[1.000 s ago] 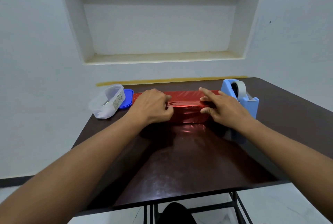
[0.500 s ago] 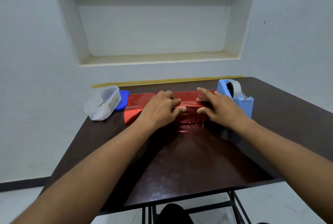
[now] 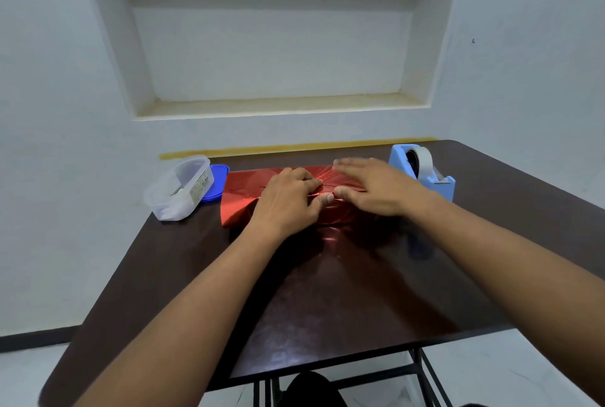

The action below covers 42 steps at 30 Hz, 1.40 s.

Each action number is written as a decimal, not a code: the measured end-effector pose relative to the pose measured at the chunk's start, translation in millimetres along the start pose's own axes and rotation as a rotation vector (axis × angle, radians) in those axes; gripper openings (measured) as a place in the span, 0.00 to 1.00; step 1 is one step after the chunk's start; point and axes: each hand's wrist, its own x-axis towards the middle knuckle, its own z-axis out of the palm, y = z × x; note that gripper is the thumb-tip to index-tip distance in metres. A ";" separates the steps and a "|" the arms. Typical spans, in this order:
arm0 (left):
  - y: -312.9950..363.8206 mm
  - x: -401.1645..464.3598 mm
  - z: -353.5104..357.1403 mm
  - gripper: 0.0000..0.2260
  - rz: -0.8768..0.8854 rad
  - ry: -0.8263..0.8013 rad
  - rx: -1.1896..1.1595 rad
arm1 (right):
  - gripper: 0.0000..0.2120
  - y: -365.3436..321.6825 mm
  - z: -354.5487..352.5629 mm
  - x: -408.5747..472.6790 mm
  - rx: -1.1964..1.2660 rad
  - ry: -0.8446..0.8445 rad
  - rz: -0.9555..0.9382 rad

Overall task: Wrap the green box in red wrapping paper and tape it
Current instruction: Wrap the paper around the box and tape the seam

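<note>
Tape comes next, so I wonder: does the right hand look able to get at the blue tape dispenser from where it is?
Probably yes. The right hand lies flat on the red wrapping paper, right beside the tape dispenser, with nothing between them.

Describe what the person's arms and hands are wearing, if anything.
Both forearms are bare up to the frame edge: no sleeves show. The left hand and right hand wear no gloves; no watch, bracelet or ring is visible. The right hand is motion-blurred.

Left hand (image 3: pixel 288 197) slid rightward along red wrapping paper (image 3: pixel 239 200), right hand (image 3: pixel 373 187) fingers now flattened, thumbs touching.
</note>
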 end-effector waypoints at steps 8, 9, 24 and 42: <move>-2.3 4.0 -1.7 0.26 -0.024 -0.034 -0.030 | 0.25 21.6 23.0 -24.8 -0.060 0.026 0.091; -2.0 4.4 -1.1 0.25 -0.023 -0.031 -0.035 | 0.25 20.3 23.7 -27.5 -0.077 0.049 0.103; -0.3 5.3 3.0 0.25 -0.042 0.007 -0.057 | 0.22 73.2 -56.1 -50.4 0.899 0.049 1.231; 0.7 2.7 2.9 0.25 -0.034 0.021 -0.043 | 0.10 54.3 -48.5 -51.2 1.474 0.415 1.118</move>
